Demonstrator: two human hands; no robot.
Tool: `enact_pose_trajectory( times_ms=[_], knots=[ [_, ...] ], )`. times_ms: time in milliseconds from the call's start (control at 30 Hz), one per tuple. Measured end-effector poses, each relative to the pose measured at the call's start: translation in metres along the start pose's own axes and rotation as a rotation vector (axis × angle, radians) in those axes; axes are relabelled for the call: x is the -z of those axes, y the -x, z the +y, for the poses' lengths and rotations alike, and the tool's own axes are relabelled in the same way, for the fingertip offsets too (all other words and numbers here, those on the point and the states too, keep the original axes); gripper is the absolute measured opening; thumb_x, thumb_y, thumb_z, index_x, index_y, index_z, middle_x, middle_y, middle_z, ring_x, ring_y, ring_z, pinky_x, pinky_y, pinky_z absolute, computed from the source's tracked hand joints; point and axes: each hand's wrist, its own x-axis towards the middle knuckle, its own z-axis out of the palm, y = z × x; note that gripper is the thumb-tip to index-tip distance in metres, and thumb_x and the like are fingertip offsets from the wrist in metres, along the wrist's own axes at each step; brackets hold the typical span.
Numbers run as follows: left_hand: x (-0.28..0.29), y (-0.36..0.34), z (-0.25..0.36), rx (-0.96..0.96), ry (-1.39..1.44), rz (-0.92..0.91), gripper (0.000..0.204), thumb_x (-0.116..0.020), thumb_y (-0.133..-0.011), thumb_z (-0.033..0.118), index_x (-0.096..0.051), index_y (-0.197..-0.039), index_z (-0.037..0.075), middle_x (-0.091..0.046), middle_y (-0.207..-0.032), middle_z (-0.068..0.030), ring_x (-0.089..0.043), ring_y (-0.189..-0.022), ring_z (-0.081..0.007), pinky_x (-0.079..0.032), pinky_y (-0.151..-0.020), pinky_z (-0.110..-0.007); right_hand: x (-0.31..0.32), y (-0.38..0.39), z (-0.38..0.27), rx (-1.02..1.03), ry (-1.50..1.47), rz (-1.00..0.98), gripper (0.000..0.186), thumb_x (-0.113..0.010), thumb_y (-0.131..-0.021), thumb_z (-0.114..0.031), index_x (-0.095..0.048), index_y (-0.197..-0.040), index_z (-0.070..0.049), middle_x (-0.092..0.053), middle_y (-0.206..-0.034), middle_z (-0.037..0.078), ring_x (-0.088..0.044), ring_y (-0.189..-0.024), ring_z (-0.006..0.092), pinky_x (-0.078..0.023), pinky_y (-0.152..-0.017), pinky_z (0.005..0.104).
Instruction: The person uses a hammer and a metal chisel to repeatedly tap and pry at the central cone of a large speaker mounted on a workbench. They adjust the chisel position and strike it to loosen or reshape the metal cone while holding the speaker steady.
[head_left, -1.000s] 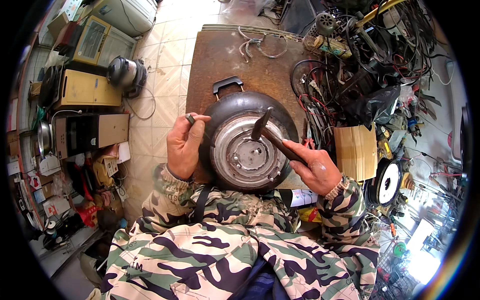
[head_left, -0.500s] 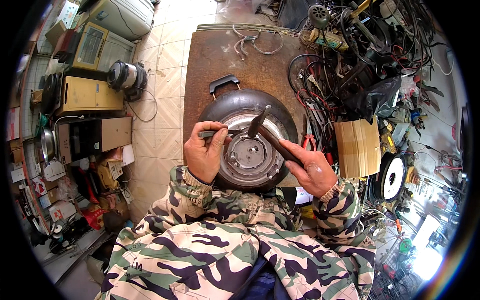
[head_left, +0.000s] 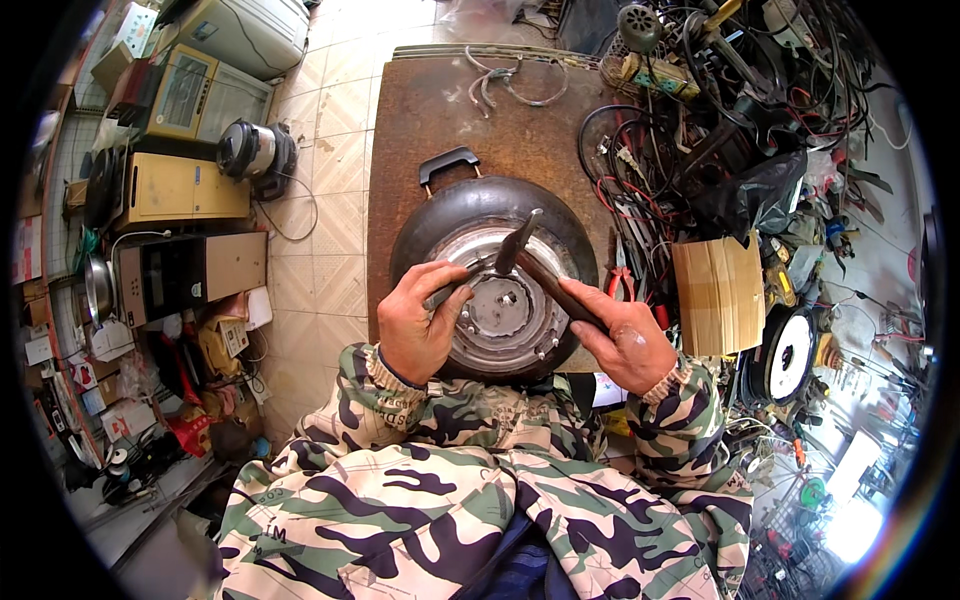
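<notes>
A round black electric pan (head_left: 430, 222) lies bottom up on the brown table, its metal base ring and round plate (head_left: 500, 308) facing me. One black handle (head_left: 449, 164) sticks out at its far left. My right hand (head_left: 625, 335) is closed round the wooden handle of a hammer (head_left: 512, 248), whose dark head is over the far part of the base. Pinched in my left hand (head_left: 420, 318) is a slim grey metal bar, like a chisel (head_left: 447, 290), slanting toward the hammer head. Whether its tip touches the base or the hammer, I cannot tell.
Curled grey tubing (head_left: 490, 85) lies on the far part of the table (head_left: 410, 110). At right are red-handled pliers (head_left: 621, 280), a cardboard box (head_left: 718, 295), tangled cables (head_left: 640, 150) and a white-faced spool (head_left: 790, 355). A pressure cooker (head_left: 247, 150) stands on the tiled floor at left.
My left hand has moved slightly right and turned, so the grey bar now slants up toward the hammer head instead of lying nearly level. My right hand and the hammer have hardly moved.
</notes>
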Motion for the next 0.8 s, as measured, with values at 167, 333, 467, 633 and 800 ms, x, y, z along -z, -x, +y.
enact_pose_trajectory(
  times_ms=[167,333,467,633,800],
  knots=[
    [-0.003,0.005,0.004,-0.006,-0.044,-0.001,0.023,-0.075,-0.098,-0.004,-0.072,-0.120,-0.004,-0.072,-0.119,-0.0198,-0.078,-0.100,-0.0262,-0.066,-0.086,-0.035,0.001,0.001,0.000,-0.009,-0.009,0.000,0.051,-0.065,-0.098,-0.008,-0.059,-0.149,-0.002,-0.071,-0.120,0.032,-0.070,-0.110,0.0492,-0.058,-0.093,0.0455],
    [-0.008,0.009,0.018,-0.039,-0.161,0.025,0.027,-0.078,-0.097,0.002,-0.073,-0.123,-0.001,-0.074,-0.120,-0.0225,-0.077,-0.105,-0.0346,-0.063,-0.088,-0.039,0.002,-0.001,0.000,0.027,0.011,-0.002,0.052,-0.066,-0.098,-0.008,-0.059,-0.149,-0.002,-0.072,-0.118,0.032,-0.071,-0.109,0.0485,-0.058,-0.092,0.0437],
    [-0.012,0.017,0.033,-0.020,-0.275,-0.013,0.032,-0.080,-0.095,0.004,-0.073,-0.127,0.001,-0.073,-0.121,-0.0207,-0.075,-0.107,-0.0385,-0.062,-0.090,-0.040,0.017,-0.010,-0.015,0.041,0.060,-0.060,0.053,-0.066,-0.097,-0.005,-0.059,-0.150,-0.002,-0.072,-0.119,0.031,-0.071,-0.110,0.0476,-0.059,-0.092,0.0423],
    [-0.024,0.020,0.033,-0.069,-0.378,0.068,0.038,-0.085,-0.086,0.007,-0.075,-0.121,0.003,-0.075,-0.113,-0.0167,-0.076,-0.099,-0.0358,-0.064,-0.082,-0.043,0.042,-0.036,-0.060,0.225,0.047,-0.073,0.053,-0.065,-0.096,-0.001,-0.060,-0.148,-0.002,-0.073,-0.114,0.031,-0.073,-0.109,0.0459,-0.059,-0.091,0.0420],
    [-0.025,0.021,0.035,-0.037,-0.357,0.093,0.034,-0.083,-0.089,0.005,-0.074,-0.121,0.002,-0.074,-0.114,-0.0183,-0.076,-0.098,-0.0379,-0.063,-0.083,-0.044,0.051,-0.079,-0.082,0.187,0.272,-0.359,0.054,-0.068,-0.096,-0.001,-0.061,-0.149,-0.001,-0.074,-0.086,0.022,-0.073,-0.072,0.0286,-0.057,-0.072,0.0397]
  ],
)
